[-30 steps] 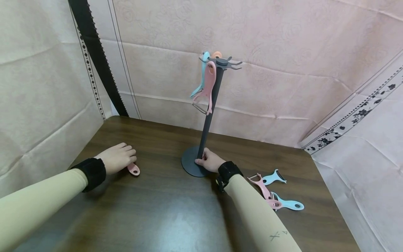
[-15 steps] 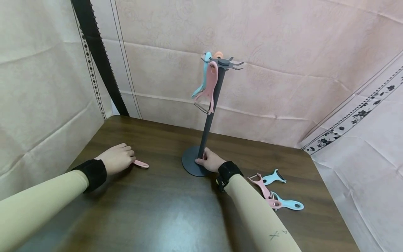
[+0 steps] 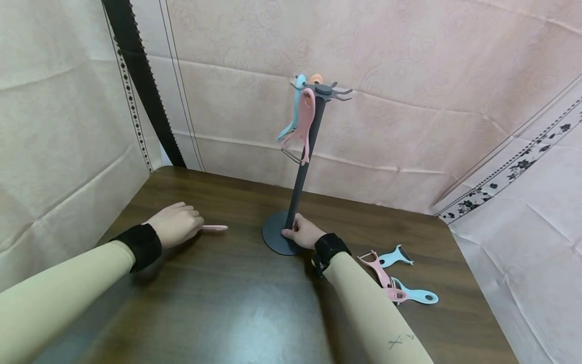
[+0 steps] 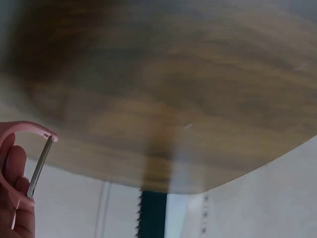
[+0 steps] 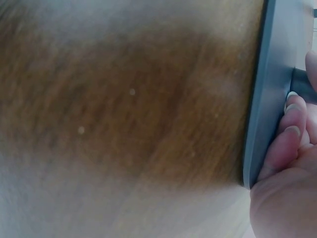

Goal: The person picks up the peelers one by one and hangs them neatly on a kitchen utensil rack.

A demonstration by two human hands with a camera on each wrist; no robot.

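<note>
Head view: left hand (image 3: 175,224) curled round a pink peeler (image 3: 213,228), handle sticking out to the right just above the wooden table (image 3: 227,303). Right hand (image 3: 303,231) grips the foot of the dark grey stand (image 3: 300,172), fingers wrapped round the pole where it meets the round base. On the top hooks hang a pink hanging peeler (image 3: 302,126), a blue hanging peeler (image 3: 291,114) & sth orange behind, mostly hidden. Right of the forearm, on the table: two blue peelers (image 3: 400,255) (image 3: 416,296) and one pink lying peeler (image 3: 379,273), touching/overlapping. Small pen mark, like an "x" w/ strokes, on the right sleeve (image 3: 402,339); not readable. No brand seen.

Left wrist view: fingers (image 4: 17,198) pinch the peeler's pink head (image 4: 22,148), metal blade visible; table blurred above.

Right wrist view: fingertips (image 5: 292,129) closed on the stand's grey pole (image 5: 267,89); rest blurred wood.
</note>
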